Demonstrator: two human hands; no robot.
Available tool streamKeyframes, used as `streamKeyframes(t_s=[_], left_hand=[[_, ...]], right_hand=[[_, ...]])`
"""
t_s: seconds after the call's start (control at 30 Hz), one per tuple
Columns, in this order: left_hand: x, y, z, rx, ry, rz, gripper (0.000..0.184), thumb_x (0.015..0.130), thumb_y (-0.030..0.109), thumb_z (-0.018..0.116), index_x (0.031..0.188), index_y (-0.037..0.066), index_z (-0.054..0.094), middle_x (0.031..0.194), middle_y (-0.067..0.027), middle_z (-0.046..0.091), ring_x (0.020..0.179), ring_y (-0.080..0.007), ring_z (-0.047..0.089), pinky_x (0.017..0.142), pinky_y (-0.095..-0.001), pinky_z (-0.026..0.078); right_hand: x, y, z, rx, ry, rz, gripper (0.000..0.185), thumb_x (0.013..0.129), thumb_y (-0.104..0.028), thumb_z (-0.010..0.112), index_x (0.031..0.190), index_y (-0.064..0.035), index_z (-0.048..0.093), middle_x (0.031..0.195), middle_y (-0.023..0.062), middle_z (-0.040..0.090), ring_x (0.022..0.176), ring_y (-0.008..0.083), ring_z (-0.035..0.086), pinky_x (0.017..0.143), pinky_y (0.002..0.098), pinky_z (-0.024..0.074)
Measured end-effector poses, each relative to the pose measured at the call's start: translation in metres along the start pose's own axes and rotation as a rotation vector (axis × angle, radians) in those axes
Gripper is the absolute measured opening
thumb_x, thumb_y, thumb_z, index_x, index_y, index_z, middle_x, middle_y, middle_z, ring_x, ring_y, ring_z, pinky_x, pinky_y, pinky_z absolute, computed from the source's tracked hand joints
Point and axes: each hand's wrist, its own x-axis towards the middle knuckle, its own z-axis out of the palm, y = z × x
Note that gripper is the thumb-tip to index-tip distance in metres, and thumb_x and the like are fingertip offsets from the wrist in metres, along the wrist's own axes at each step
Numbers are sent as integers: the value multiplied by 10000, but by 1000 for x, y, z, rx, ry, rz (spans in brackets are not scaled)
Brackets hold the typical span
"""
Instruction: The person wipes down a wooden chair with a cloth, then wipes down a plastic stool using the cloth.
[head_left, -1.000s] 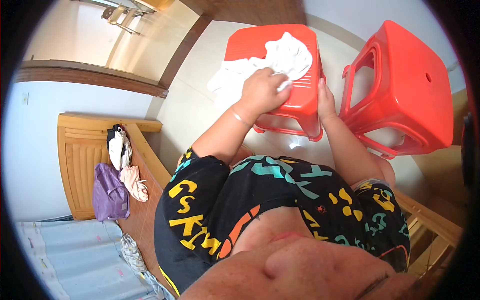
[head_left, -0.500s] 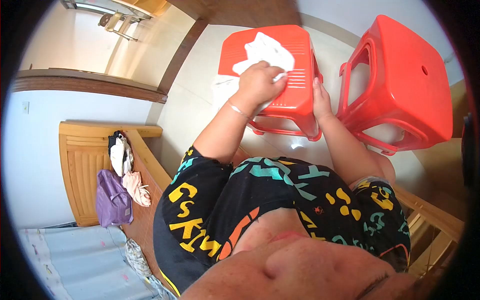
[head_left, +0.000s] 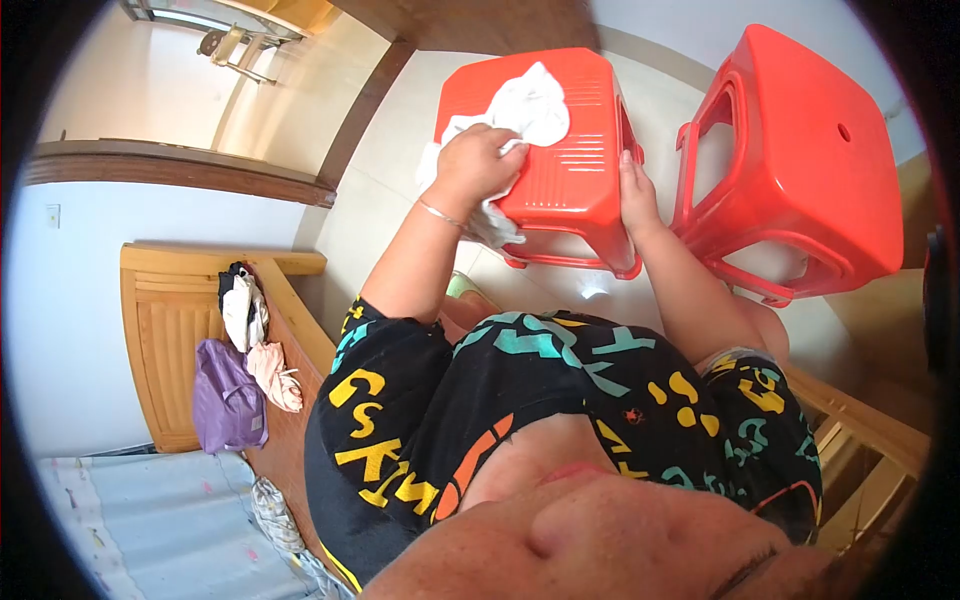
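A white cloth [head_left: 530, 105] lies bunched on the seat of a red plastic stool [head_left: 590, 190], part of it hanging over the near left edge. My left hand [head_left: 475, 165], a thin bracelet at its wrist, presses down on the cloth with curled fingers closed on it. Flat against the stool's right side rests my right hand [head_left: 637, 195], its fingers stretched out along the edge. The stool stands upright on its legs, and its ridged top shows around the cloth.
A second red stool [head_left: 820, 160] stands close to the right of my right arm. On the left, a wooden bench [head_left: 290, 330] carries a purple bag [head_left: 228, 400] and some clothes [head_left: 270, 375]. Pale tiled floor [head_left: 375, 180] surrounds the stools, and a doorway lies beyond.
My left hand has slid left and slightly toward me across the seat, dragging the cloth with it. More cloth now hangs off the near edge. My right hand stays at the stool's side.
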Motion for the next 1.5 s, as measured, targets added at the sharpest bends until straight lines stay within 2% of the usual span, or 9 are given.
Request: streamKeyframes(t_s=[0.17,0.33,0.6,0.77,1.0,1.23,1.3,1.4,1.5], left_hand=[[-9,14,1,15,56,-35,251,826,370,667,924,165,772,855,-107,680,801,-292,666,713,-417,545],[-10,51,13,-57,136,105,227,813,331,702,891,127,765,806,-110,663,776,-304,661,680,-409,537],[-6,99,22,-79,109,338,209,772,303,712,925,168,756,811,-96,631,794,-296,644,669,-412,540],[-24,79,21,-138,126,428,210,751,291,742,926,177,754,821,-86,627,799,-290,641,669,-400,538],[-52,54,24,-29,314,308,220,710,263,783,907,173,748,821,-80,621,776,-268,636,628,-375,522],[-44,88,34,-24,255,667,264,715,240,760,973,198,718,913,-71,600,785,-263,601,646,-368,504],[-39,99,43,18,194,743,242,737,218,725,977,201,706,958,-73,598,846,-269,596,679,-378,502],[-29,101,47,-23,211,647,269,720,216,733,987,190,703,983,-72,598,869,-275,600,700,-393,511],[-18,87,43,-139,260,407,229,762,226,740,976,144,732,985,-116,651,911,-317,627,769,-412,527]], right_hand=[[2,5,0,5,-1,-12,659,1011,-560,415,1246,24,610,1169,191,674,1144,262,608,1010,343,431],[0,1,1,-55,51,-31,686,992,-587,430,1245,24,613,1180,203,670,1163,289,605,1018,353,427],[8,23,-4,-29,30,-55,510,1020,-407,442,1234,23,612,1165,215,670,1160,303,608,994,368,440],[16,36,-1,-22,60,-100,476,1018,-364,445,1241,26,604,1156,212,674,1155,300,612,994,367,438],[2,-3,2,46,18,12,529,1033,-427,440,1246,28,603,1162,184,680,1133,252,613,995,333,433],[21,30,4,286,16,-29,440,1012,-394,493,1158,-22,678,1097,153,696,1114,228,621,982,314,452],[48,42,2,-538,10,-715,386,982,-350,519,1146,-39,678,1096,161,689,1118,239,623,957,328,479],[50,17,3,-263,-279,-532,396,949,-330,537,1215,-53,632,1132,181,667,1149,268,607,945,350,493],[29,39,3,-138,-20,-307,473,980,-405,492,1252,-40,620,1194,186,659,1169,288,599,994,352,455]])
